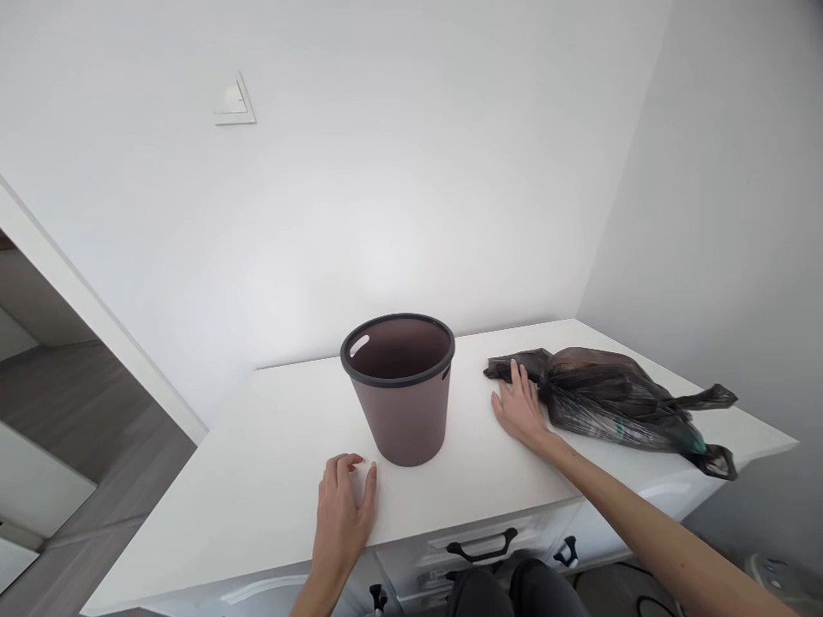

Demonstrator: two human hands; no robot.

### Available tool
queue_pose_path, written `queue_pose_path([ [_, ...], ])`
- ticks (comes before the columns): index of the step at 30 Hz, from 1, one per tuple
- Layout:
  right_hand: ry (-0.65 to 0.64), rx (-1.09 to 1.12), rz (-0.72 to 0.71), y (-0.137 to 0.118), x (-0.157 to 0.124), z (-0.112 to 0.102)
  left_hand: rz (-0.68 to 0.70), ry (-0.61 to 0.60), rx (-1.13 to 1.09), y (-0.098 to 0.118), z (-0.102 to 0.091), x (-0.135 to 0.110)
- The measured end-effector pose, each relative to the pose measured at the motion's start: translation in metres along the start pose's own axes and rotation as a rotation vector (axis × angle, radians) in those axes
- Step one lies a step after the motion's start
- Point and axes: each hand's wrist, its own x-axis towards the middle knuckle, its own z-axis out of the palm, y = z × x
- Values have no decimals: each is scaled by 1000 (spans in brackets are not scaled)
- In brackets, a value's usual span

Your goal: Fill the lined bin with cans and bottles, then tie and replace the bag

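Note:
A mauve waste bin (pixel 411 424) with a dark grey rim stands upright on the white cabinet top (pixel 296 420). It looks unlined, and a cut-out handle shows on its far left side. My left hand (pixel 344 506) rests on the top just in front of the bin, fingers loosely bent and apart, holding nothing. To the right, a filled black plastic bag (pixel 610 398) lies on its side, its loose handle ends pointing right. My right hand (pixel 522 407) lies with spread fingers at the bag's left end, fingertips against the flattened black plastic there.
White walls rise behind and to the right, with a wall switch (pixel 235 103) at upper left. Below the front edge are drawers with a black handle (pixel 482 548). A doorway opens at far left. My knees and some cables show at the bottom.

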Motion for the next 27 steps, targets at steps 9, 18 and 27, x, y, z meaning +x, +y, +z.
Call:
queue_pose_path([
  [9, -39, 28, 59, 17, 18, 28, 23, -25, 71, -17, 12, -7],
  [18, -38, 462, -199, -11, -80, -10, 93, -30, 3, -21, 11, -10],
  [27, -151, 1380, 17, -29, -185, -138, 255, -49, -210, 87, -9, -54],
])
